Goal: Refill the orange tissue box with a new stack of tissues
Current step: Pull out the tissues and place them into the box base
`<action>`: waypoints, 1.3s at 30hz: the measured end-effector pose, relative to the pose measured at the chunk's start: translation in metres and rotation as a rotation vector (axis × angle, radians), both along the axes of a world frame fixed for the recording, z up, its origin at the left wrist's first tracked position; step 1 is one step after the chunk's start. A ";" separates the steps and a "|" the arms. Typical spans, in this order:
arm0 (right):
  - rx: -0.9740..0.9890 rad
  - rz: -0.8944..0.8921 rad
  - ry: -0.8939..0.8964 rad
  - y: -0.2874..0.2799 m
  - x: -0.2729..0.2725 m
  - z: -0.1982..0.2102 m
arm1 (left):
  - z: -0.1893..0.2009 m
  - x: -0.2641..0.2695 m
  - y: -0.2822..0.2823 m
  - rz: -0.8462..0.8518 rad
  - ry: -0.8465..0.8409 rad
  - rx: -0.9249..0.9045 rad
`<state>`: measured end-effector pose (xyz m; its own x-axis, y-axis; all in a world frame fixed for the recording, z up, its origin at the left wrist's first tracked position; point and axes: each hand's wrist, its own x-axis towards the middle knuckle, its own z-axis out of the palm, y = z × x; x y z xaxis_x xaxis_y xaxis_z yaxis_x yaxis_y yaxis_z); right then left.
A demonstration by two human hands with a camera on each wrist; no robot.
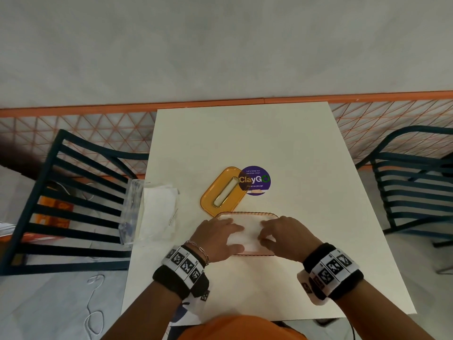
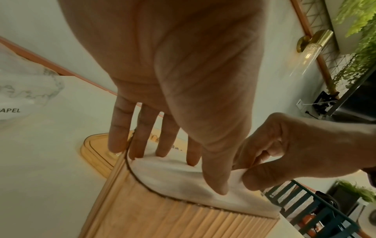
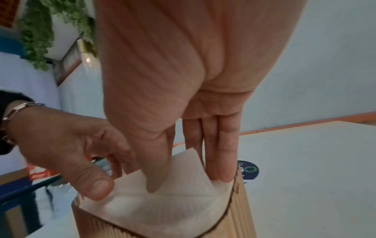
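The orange ribbed tissue box (image 1: 255, 253) stands open on the white table (image 1: 245, 136) just in front of me, filled with a white tissue stack (image 1: 250, 231). My left hand (image 1: 239, 238) lies on the left part of the stack, its straight fingers (image 2: 142, 141) and thumb pressing the tissues (image 2: 173, 178) down inside the box (image 2: 173, 222). My right hand (image 1: 266, 234) is on the right part and pinches a raised fold of the top tissue (image 3: 189, 157) between thumb and fingers. The box's orange lid (image 1: 213, 192) with its slot lies flat behind the box.
A round purple sticker (image 1: 256, 180) is on the table beside the lid. An opened clear plastic pack of tissues (image 1: 149, 212) overhangs the table's left edge. Dark slatted chairs stand left (image 1: 73, 204) and right (image 1: 411, 182). An orange mesh rail (image 1: 98, 133) runs behind.
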<state>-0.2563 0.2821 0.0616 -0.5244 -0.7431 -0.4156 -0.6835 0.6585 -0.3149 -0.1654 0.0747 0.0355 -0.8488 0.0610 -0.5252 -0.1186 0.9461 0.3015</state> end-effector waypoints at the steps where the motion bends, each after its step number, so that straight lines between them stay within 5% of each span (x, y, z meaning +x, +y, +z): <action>1: -0.024 -0.024 -0.011 0.004 0.000 -0.001 | 0.003 0.001 0.001 -0.010 0.004 -0.008; 8: -0.203 -0.225 -0.141 0.023 -0.001 -0.014 | 0.006 0.011 0.004 -0.052 0.210 -0.053; 15: -0.227 -0.351 -0.205 0.024 -0.003 -0.017 | -0.006 0.012 0.002 0.018 0.210 0.006; 39: -0.079 -0.360 -0.287 0.017 -0.007 0.006 | -0.002 0.012 -0.003 0.097 0.188 0.098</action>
